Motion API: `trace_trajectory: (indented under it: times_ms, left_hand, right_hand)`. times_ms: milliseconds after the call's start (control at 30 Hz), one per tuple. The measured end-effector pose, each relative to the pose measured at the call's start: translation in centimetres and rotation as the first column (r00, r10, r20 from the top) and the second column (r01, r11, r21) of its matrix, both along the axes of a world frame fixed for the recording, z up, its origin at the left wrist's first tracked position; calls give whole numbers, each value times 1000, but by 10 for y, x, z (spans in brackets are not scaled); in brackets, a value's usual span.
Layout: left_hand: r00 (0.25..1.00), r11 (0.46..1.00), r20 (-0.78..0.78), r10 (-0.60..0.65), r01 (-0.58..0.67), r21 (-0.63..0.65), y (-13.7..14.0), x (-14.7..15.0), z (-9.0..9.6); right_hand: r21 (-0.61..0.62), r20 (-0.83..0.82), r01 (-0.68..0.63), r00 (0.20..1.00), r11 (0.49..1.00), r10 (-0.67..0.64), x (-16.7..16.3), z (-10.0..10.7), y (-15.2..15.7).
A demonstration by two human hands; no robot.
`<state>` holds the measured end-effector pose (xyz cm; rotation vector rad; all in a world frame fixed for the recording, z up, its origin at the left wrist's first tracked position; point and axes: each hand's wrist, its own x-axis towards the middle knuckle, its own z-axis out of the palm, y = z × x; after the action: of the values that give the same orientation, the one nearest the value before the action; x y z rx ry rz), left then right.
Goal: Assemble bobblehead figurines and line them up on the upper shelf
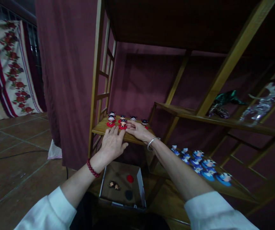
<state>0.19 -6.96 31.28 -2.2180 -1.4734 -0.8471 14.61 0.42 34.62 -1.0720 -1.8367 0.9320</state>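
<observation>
Head view: tiled floor [20,163]; wooden shelving [220,68]; mauve curtain [68,80], left. Open box [141,183], beneath the upper shelf. Left hand [113,142], palm down, fingers slightly spread at the shelf edge. Right hand [138,131], fingers extended beside the front red-based figurine [123,123] on that shelf; whether pinching, cannot tell.

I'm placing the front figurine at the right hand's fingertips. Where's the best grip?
Probably the left and right rims of its red base, coming from the front. The figurine stands upright near the front edge of the shelf, with another figurine behind, and the base spreads wider than the body.
</observation>
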Motion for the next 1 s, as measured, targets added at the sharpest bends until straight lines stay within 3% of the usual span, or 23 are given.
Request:
trace_trajectory:
  times_ms: [1000]
  left_hand:
    - [1000, 1000, -17, -21, 21, -2, 8, 0, -2]
  right_hand:
    - [44, -8, -62, 998, 997, 62, 3, -4, 7]
